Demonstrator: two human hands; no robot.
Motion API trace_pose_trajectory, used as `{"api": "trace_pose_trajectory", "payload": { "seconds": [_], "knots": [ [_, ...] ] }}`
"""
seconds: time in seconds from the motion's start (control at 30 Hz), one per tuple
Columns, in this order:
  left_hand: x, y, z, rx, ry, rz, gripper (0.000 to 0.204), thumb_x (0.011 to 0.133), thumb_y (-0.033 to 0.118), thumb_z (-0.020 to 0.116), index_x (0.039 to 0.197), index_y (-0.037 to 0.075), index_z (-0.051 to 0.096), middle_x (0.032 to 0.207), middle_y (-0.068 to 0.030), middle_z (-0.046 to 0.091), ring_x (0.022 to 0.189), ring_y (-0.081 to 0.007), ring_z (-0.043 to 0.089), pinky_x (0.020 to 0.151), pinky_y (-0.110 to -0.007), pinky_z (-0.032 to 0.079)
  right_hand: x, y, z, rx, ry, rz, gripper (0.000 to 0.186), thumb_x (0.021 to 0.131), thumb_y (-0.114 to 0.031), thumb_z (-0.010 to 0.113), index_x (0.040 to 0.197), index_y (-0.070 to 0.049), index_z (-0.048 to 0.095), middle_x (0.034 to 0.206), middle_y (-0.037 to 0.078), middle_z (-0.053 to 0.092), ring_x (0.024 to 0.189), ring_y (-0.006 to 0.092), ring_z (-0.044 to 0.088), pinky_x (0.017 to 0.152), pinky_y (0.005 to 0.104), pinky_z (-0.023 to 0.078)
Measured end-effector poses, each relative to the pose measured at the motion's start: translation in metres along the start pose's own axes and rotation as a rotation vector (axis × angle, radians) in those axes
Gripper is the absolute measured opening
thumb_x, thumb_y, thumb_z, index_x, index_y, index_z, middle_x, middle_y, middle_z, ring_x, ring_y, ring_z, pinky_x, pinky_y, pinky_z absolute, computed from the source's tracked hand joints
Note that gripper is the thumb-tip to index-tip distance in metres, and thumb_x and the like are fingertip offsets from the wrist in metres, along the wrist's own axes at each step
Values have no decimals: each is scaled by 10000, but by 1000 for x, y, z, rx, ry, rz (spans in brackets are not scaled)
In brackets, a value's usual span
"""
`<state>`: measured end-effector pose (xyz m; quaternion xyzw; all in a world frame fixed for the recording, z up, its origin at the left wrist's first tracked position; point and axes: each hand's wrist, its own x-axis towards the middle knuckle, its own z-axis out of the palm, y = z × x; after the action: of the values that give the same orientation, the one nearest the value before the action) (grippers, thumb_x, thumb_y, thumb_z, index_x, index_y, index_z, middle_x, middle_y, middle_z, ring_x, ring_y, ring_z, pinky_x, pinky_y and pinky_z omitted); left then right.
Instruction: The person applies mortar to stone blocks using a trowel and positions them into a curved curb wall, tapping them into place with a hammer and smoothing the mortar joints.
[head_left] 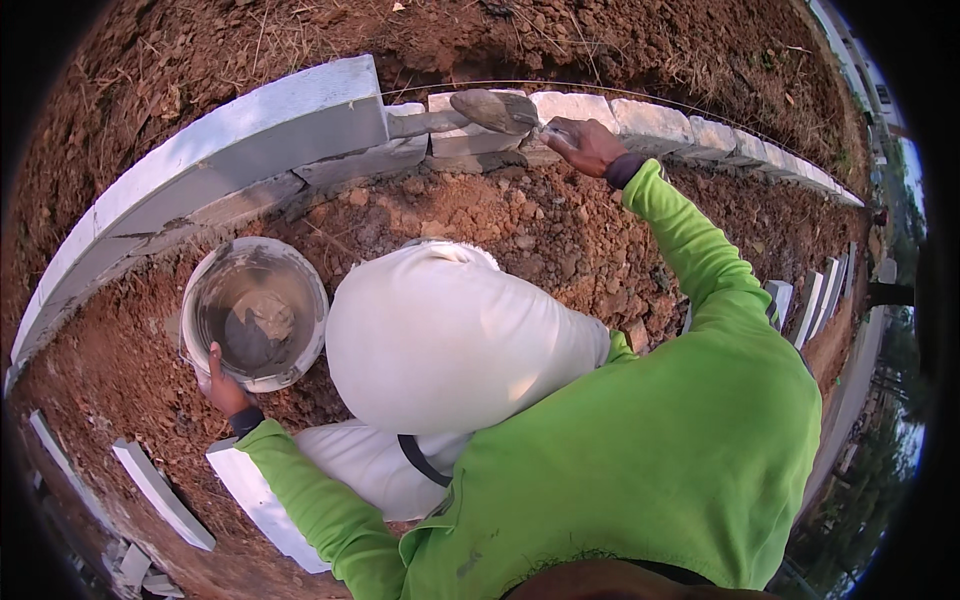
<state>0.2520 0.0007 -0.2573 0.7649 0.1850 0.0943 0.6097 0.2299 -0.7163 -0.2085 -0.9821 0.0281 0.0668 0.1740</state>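
Trowel (492, 110), its handle mostly hidden within the right fingers (568, 137)

Your view comes from the left camera you wear, looking steeply down at close range: your green shirt (640, 460) fills the near right, the block wall (330, 140) curves across the far side, and the wide lens leaves black corners.
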Motion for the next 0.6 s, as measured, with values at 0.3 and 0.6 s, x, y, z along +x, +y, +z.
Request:
{"api": "trace_pose_trajectory", "payload": {
  "seconds": [0.3,0.6],
  "knots": [
    [-10,18,10,-189,59,-119,485,890,132,712,1305,-80,580,1227,-113,649,1036,-204,622,916,-349,491,6,28,-30,-516,15,-20,465,983,-539,501,1314,-228,602,844,137,718,785,365,692,680,489,540],
    [8,-23,-19,-241,41,-200,389,902,124,676,1239,-67,636,1237,-141,642,1055,-267,644,940,-428,527,-18,80,-37,-548,64,-46,454,981,-515,515,1335,-242,592,841,125,719,736,354,682,631,464,534]
  ]
}}
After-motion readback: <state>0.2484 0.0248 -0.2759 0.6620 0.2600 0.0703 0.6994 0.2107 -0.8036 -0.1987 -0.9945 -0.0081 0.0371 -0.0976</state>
